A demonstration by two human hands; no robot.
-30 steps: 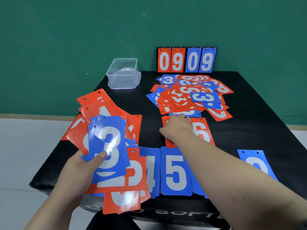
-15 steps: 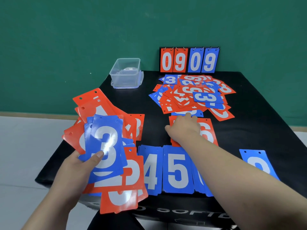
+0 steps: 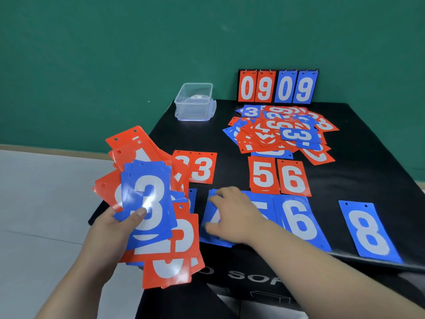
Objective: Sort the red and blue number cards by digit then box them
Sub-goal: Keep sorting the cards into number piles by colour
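Observation:
My left hand [image 3: 110, 229] grips a fanned stack of red and blue cards [image 3: 158, 245], a blue 3 [image 3: 147, 203] on top under my thumb. My right hand [image 3: 234, 217] rests with spread fingers on the blue 4 card [image 3: 211, 229], covering part of the blue 5. Laid out flat are a red 3 [image 3: 202, 168], red 5 [image 3: 263, 174], red 6 [image 3: 293, 178], blue 6 [image 3: 301, 223] and blue 8 [image 3: 368, 231]. An unsorted heap of cards [image 3: 280, 132] lies further back.
A clear plastic box [image 3: 194, 102] stands at the back left of the black table [image 3: 368, 157]. A flip scoreboard [image 3: 277, 87] reading 09 09 stands against the green wall. The table's left edge runs just under my left hand; grey floor lies beyond.
My right hand has drawn back from the red 5 and 6 cards to the blue 4, uncovering the red 5. The left hand's stack has hardly moved.

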